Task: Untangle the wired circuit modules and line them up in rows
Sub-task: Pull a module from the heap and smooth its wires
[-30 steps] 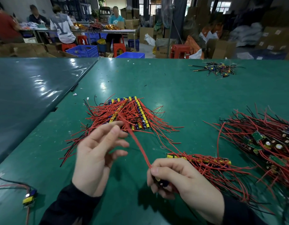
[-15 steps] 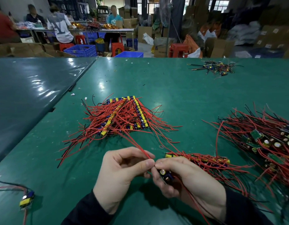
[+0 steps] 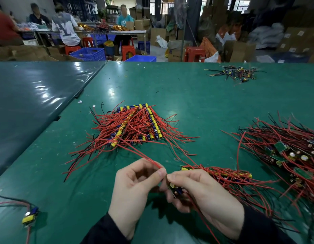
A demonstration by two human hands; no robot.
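Your right hand (image 3: 203,196) curls around one small circuit module with a yellow part and a blue capacitor (image 3: 175,189), its fingers closed on the board. Your left hand (image 3: 135,187) pinches that module's thin red wires (image 3: 153,162) between thumb and forefinger, just beside the right fingertips. From this pinch the wires run up and to the left, away from you, toward the finished block of modules in yellow-and-blue rows (image 3: 135,127) on the green table mat (image 3: 188,103). The started row of modules (image 3: 218,173) lies just beyond your right hand, so the right hand is the nearer one for setting down. The tangled heap of red-wired modules (image 3: 290,152) waits at far right.
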